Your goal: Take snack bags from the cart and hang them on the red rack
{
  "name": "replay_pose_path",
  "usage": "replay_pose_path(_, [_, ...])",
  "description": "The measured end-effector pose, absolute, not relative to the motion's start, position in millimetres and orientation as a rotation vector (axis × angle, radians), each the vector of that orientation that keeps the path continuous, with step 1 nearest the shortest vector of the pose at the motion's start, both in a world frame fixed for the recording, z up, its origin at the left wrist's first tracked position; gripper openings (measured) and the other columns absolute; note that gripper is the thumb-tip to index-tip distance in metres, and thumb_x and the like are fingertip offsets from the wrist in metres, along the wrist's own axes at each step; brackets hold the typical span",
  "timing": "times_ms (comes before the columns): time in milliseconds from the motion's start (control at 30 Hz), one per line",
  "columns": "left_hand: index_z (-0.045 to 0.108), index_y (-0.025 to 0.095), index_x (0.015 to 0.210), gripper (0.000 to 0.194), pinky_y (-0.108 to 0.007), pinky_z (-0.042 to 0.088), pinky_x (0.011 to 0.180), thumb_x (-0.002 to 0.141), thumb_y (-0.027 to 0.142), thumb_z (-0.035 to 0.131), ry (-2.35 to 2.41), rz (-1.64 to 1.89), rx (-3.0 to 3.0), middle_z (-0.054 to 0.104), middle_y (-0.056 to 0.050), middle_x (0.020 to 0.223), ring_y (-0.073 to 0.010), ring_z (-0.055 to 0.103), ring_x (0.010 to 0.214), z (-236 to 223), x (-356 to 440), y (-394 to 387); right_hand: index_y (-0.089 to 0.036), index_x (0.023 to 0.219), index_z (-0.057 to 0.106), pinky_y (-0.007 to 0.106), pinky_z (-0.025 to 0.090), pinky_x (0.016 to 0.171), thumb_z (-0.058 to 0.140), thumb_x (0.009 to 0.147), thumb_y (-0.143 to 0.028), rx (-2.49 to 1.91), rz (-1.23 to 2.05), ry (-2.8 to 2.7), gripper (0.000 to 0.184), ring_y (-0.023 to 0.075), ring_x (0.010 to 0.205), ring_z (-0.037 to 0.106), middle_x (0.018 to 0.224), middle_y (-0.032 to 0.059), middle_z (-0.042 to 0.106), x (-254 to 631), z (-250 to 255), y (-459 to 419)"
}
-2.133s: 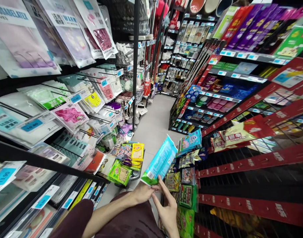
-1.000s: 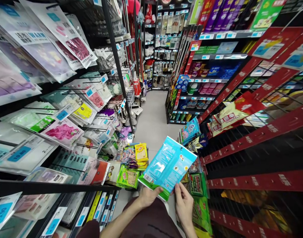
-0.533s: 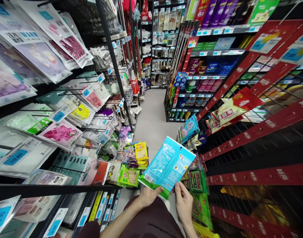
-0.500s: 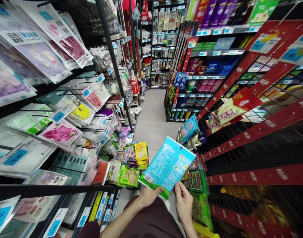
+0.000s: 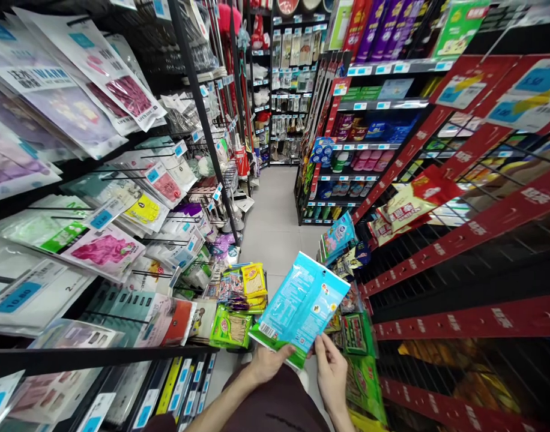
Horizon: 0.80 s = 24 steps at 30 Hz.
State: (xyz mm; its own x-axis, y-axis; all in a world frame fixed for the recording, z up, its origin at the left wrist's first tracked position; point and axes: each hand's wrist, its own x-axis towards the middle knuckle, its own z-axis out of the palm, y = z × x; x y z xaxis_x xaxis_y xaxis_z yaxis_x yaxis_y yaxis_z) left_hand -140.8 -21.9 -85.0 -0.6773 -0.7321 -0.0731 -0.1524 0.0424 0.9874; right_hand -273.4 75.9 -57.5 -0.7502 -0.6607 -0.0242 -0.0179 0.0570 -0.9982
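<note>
On the far left, hanging glove packets [image 5: 104, 249] fill the pegboard hooks, and lower down a green snack pack [image 5: 230, 328] and a yellow one [image 5: 253, 279] lie in a cart or basket just left of the hands. The left hand [image 5: 266, 363] pinches the lower left corner of a light-blue, green-edged packet [image 5: 301, 306], thumb on top by the barcode, fingers curled shut beneath it. The right hand [image 5: 332, 375] grips the same packet at its bottom edge, thumb and forefinger closed on the film. The packet stands up and away from both hands, over the aisle floor [image 5: 275, 228], its long axis tilted toward the upper right, printed back facing the camera; both hands are equally near, each at one lower corner. To the right, red wire racks [image 5: 459, 240] hold snack bags [image 5: 410, 207].

Against the frame two seconds back, the packet has turned from edge-on to flat-on, and the right hand has gone from open fingers beside it to a firm pinch.
</note>
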Motion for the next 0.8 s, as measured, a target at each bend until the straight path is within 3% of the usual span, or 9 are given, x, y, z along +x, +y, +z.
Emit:
replay_pose_path(633, [0.061,0.018,0.119,0.055,-0.044,0.042,0.105,0.080,0.057,0.057,-1.865,-1.579,0.956,0.064,-0.010,0.124,-0.0288,0.057,0.117,-81.7,-145.3,-27.7,-0.012,0.090,0.070,0.026,0.046,0.055,0.062,0.080,-0.050,-0.623,-1.768,1.817,0.041,0.0162,0.056,0.055,0.060,0.0027,0.061,-276.7,-54.0,66.9])
replay_pose_path(800, [0.059,0.016,0.122,0.055,-0.044,0.039,0.108,0.081,0.053,0.058,-1.820,-1.517,1.033,0.060,-0.011,0.129,-0.0286,0.054,0.121,-83.7,-145.2,-30.3,-0.014,0.088,0.069,0.025,0.046,0.057,0.062,0.081,-0.046,-0.653,-1.737,1.774,0.034,0.0164,0.057,0.055,0.060,0.0020,0.060,-275.7,-52.4,65.7])
